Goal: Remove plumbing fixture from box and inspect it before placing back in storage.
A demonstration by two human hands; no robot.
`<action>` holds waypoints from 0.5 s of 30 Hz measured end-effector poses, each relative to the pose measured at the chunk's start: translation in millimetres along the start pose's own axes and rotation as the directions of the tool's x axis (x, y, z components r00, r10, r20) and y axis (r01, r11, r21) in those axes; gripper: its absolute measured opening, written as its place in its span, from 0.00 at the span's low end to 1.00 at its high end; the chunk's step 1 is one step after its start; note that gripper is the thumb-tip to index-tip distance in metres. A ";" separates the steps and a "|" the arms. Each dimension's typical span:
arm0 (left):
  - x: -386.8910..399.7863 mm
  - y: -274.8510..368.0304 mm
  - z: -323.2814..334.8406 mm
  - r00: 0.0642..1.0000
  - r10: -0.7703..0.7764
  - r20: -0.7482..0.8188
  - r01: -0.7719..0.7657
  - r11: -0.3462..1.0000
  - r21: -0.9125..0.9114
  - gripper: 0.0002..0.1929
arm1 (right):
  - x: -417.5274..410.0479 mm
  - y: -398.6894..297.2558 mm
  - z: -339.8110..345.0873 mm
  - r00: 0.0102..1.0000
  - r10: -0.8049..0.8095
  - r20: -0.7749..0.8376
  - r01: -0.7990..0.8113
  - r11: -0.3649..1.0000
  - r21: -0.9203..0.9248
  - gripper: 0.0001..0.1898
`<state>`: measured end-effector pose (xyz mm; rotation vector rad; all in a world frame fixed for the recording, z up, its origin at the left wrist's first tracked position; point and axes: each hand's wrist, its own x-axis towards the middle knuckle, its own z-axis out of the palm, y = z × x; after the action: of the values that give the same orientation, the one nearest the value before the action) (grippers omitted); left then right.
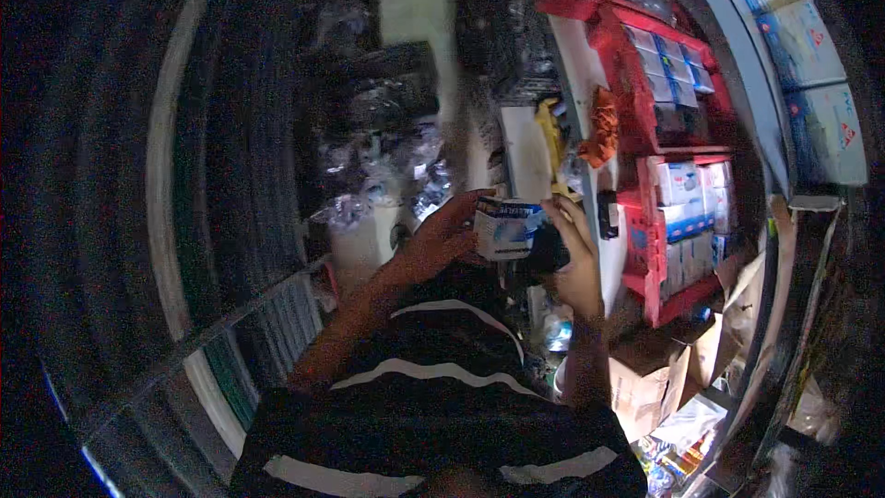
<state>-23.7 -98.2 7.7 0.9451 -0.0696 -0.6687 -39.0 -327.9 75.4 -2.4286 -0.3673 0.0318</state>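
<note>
A small printed cardboard box [508, 229], white and blue with writing on it, is held up before my chest. My left hand [464, 225] grips it from the left side. At the box's right end, my right hand [579, 249] is curled with its fingertips by the upper corner. Between that palm and the box is a dark patch [550, 247]; whether it is a black object or the box's shaded end, I cannot tell.
Red shelf bins [653, 235] with stacked small boxes stand to the right. Larger boxes [805, 41] are stacked at far right. Below sits an open cardboard carton [646, 387]. Clear plastic-wrapped goods [377, 180] lie ahead. An orange crumpled wrapper [601, 128] is beside the bins.
</note>
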 end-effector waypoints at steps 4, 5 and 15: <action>-34.3 11.5 -9.8 0.980 0.173 -0.104 -0.124 0.923 0.365 0.28 | -4.6 -26.8 36.1 0.996 -0.078 -0.039 0.080 0.995 0.053 0.33; -43.7 21.9 -7.3 0.975 0.212 -0.067 -0.146 0.839 0.524 0.28 | -4.8 -36.2 41.4 0.996 -0.080 -0.033 0.082 0.995 0.063 0.33; -82.8 21.0 -32.0 0.940 0.337 -0.051 -0.299 0.886 0.355 0.25 | -3.5 -66.2 56.0 0.965 -0.262 0.018 0.262 0.965 -0.001 0.34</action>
<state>-68.5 -20.4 23.4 1.2722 -0.2446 -0.2984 -65.7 -245.3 73.5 -2.3644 -0.6949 -0.0631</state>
